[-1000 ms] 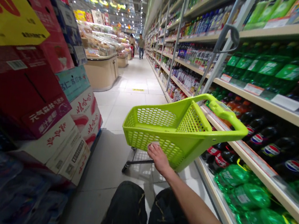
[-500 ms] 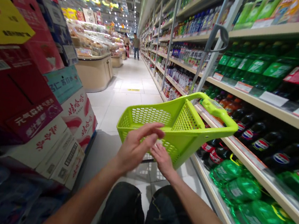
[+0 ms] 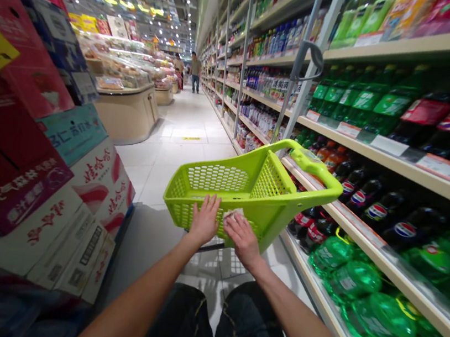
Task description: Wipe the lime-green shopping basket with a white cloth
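Note:
A lime-green shopping cart (image 3: pixel 312 200) with perforated plastic walls stands side-on before my knees, its handle to the right. My left hand (image 3: pixel 204 220) lies with fingers stretched against the near side of the basket, and nothing shows in it. Just to the right, my right hand (image 3: pixel 242 238) presses a crumpled white tissue (image 3: pixel 234 213) against the same wall. Part of the tissue is hidden under the fingers. The inside of the basket shows only its green floor.
Shelves of drinks line the right, with green soda bottles (image 3: pixel 402 101) and large bottles (image 3: pixel 384 316) low down. Stacked cartons (image 3: pixel 94 172) rise close on the left. A bakery counter (image 3: pixel 126 113) and a person (image 3: pixel 195 72) are farther along the tiled aisle (image 3: pixel 158 165).
My left hand has come down from above my right hand onto the basket wall, its fingers now extended. The right hand stays at the wall, with the tissue more visible. The view has shifted slightly.

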### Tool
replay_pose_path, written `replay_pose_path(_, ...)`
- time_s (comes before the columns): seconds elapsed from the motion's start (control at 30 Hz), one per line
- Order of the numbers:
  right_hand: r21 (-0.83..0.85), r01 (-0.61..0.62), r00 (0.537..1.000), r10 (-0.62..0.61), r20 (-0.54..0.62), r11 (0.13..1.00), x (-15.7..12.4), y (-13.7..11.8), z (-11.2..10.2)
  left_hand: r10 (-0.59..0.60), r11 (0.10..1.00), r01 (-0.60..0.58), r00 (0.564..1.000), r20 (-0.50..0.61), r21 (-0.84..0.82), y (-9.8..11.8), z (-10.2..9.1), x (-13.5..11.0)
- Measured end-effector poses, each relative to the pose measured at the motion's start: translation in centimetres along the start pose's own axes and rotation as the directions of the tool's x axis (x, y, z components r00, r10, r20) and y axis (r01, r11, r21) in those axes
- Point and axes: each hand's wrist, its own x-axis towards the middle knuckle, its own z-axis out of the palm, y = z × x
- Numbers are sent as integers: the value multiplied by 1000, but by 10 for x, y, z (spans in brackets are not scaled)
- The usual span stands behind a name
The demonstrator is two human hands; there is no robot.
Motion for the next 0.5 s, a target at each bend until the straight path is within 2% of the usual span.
replay_pose_path(0.07, -27, -26, 998, 24, -54, 999, 16, 3, -7, -10, 1000, 10, 1000, -6, 16, 1, 1, 1)
replay_pose_path(0.13, -64, -45, 996, 40, -77, 997, 18, 9, -7, -19, 999, 19, 1000, -4, 32, 0, 1, 1)
replay_pose_path(0.27, -79, -50, 998, 47, -33, 996, -17, 13, 2, -21, 999, 21, 1000, 6, 46, -1, 0, -1)
replay_pose_path(0.33, -50, -43, 999, 42, -16, 998, -27, 10, -1, -24, 998, 24, 1000, -2, 50, 0, -1, 0)
replay_pose_path(0.4, -18, -60, 998, 60, -20, 998, -19, 8, -9, -1, 998, 3, 999, -33, 61, 6, -3, 1)
replay_pose_path(0.5, -22, -101, 993, 100, -64, 995, 8, 11, -20, 81, 994, -76, 995, -66, 77, 19, -1, 4)
